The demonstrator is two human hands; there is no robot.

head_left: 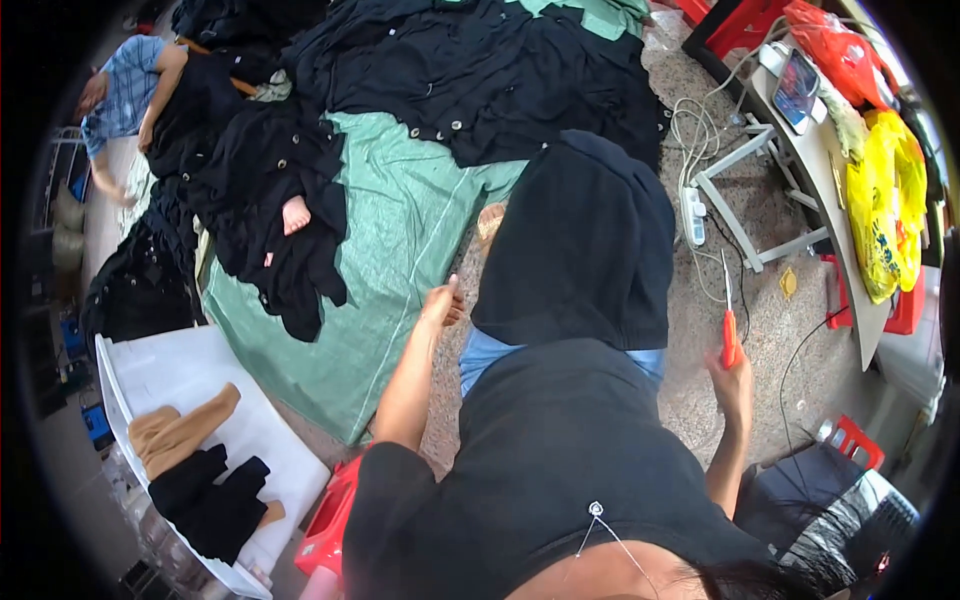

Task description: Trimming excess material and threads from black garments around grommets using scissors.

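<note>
My right hand [731, 378] is closed around the orange handle of a pair of scissors [729, 338], whose narrow metal blade points away from me. On the other side, my left hand [441, 304] hangs beside my lap, its fingers loosely bent and the thumb apart, with nothing visible in it. A black garment [575, 240] lies draped over my knees, between the two hands and touched by neither. Part of my blue jeans shows beneath it.
Black garments [480, 80] are heaped on a green sheet [390, 230] ahead. A person [130, 85] sits far left, with a bare foot on the pile. At left, a white bin [270, 430] holds clothing. A table [850, 230], cables [695, 130] and a power strip [693, 215] are at right.
</note>
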